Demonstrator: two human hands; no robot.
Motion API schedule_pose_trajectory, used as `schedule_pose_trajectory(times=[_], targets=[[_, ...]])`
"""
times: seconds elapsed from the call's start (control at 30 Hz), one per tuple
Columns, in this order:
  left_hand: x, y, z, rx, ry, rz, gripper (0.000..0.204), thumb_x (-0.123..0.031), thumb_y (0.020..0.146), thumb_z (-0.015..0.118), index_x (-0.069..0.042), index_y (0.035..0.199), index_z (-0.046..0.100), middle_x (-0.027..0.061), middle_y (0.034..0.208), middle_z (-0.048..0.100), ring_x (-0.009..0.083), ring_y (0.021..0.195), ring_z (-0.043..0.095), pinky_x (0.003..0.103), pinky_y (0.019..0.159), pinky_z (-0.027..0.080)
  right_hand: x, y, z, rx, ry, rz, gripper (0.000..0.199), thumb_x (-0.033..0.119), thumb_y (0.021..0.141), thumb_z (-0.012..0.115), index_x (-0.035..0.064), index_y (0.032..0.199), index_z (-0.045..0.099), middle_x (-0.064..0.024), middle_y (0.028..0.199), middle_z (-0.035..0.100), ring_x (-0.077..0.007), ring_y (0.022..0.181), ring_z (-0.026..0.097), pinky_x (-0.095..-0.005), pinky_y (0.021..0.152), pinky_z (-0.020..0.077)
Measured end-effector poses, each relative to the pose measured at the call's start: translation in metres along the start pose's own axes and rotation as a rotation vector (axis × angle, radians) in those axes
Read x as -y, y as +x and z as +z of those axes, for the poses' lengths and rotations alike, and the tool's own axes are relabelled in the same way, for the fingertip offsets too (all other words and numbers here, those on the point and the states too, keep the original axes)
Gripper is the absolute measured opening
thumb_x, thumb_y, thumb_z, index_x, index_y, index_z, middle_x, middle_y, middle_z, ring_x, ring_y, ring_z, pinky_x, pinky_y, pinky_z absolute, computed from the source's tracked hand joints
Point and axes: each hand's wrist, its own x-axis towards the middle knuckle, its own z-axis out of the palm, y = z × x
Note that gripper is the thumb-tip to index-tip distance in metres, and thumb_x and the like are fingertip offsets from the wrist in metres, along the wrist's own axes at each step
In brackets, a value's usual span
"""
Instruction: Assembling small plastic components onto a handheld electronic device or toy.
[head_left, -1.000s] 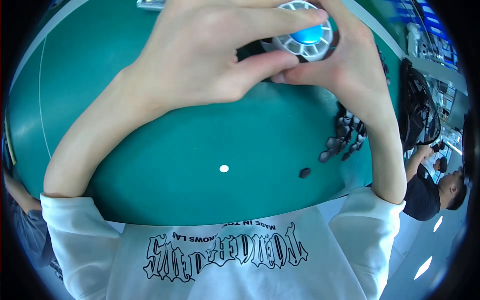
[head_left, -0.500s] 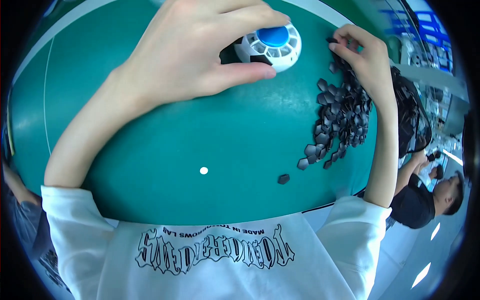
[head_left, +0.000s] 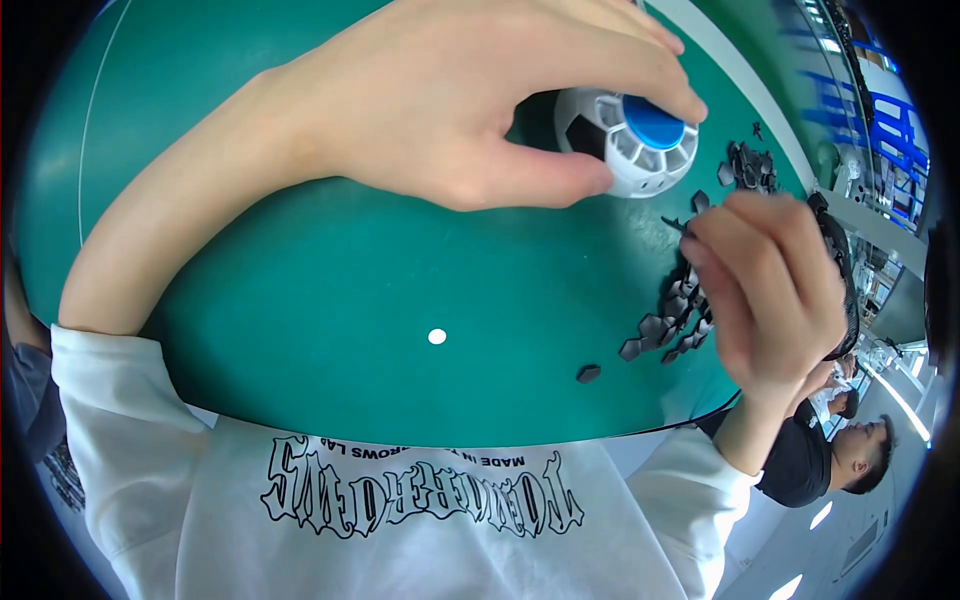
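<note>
My left hand point(head_left: 480, 105) is curled around a white, ball-shaped object point(head_left: 640, 182) at the far right of the table. A round blue disc point(head_left: 655, 122) ringed by open white cells faces up on it. One black pentagonal patch point(head_left: 585, 137) shows in its side, between thumb and fingers. My right hand point(head_left: 765, 285), slightly blurred, pinches a small thin black pentagonal piece point(head_left: 677, 224) between thumb and fingertips, just nearer to me than the ball. Beneath and behind this hand lies a heap of black pentagonal pieces point(head_left: 655, 328), partly hidden by it.
One loose black piece point(head_left: 589, 373) lies apart from the heap, and a white dot point(head_left: 437, 337) marks the green table point(head_left: 330, 290). A black mesh bag point(head_left: 843, 255) sits at the right edge. Beyond it is a person in a black shirt point(head_left: 795, 465).
My right hand has come up and nearer from the heap's far end, with a black piece in its pinch. The left hand and ball now appear farther right; the whole view has shifted too.
</note>
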Motion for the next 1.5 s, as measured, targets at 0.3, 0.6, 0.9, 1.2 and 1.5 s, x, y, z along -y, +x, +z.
schedule_pose_trajectory(times=[0.3,0.6,0.9,1.2,1.5], targets=[[-0.02,0.018,-0.013,-0.129,-0.552,-0.514,0.051,-0.017,0.08,0.08,0.0,0.127,0.066,0.0211,0.113,0.066,0.0415,0.115,0.063,0.048,0.098,0.052,0.004,0.029,-0.005,0.047,0.007,0.084,0.029,-0.002,0.067,0.083,-0.0005,0.09,0.065,-0.0083,0.086,0.062,-0.0213,0.072,0.061,-0.0297,0.062,0.049],[-0.026,0.025,0.005,0.101,0.165,-0.242,0.051,-0.015,0.079,0.08,-0.002,0.127,0.068,0.0214,0.121,0.067,0.0379,0.108,0.067,0.043,0.09,0.055,-0.054,0.032,-0.005,0.229,0.03,0.092,0.054,0.028,0.057,0.095,0.0018,0.093,0.063,-0.0043,0.085,0.06,-0.0173,0.07,0.059,-0.0272,0.057,0.0463],[-0.034,0.031,-0.002,0.186,0.09,-0.323,0.051,-0.014,0.077,0.079,-0.002,0.126,0.069,0.0209,0.124,0.066,0.0377,0.112,0.066,0.044,0.094,0.054,-0.079,0.021,-0.011,0.3,0.33,0.441,0.074,0.023,0.063,0.095,0.0032,0.119,0.051,-0.0079,0.099,0.063,-0.0181,0.083,0.063,-0.0281,0.068,0.0502],[-0.038,0.038,-0.006,0.267,0.064,-0.426,0.05,-0.013,0.076,0.079,-0.002,0.125,0.07,0.0204,0.128,0.066,0.0376,0.116,0.065,0.045,0.098,0.052,-0.014,0.041,0.004,0.364,0.642,0.726,0.095,0.018,0.069,0.094,0.0046,0.145,0.038,-0.0115,0.113,0.065,-0.019,0.095,0.066,-0.029,0.078,0.0541],[-0.041,0.055,0.004,0.298,-0.006,-0.496,0.05,-0.012,0.075,0.079,-0.002,0.124,0.071,0.0199,0.131,0.066,0.0374,0.119,0.064,0.045,0.102,0.051,-0.035,0.073,0.008,0.547,0.909,0.909,0.116,0.015,0.072,0.093,0.0052,0.162,0.021,-0.0147,0.122,0.067,-0.02,0.108,0.068,-0.0306,0.086,0.057]])
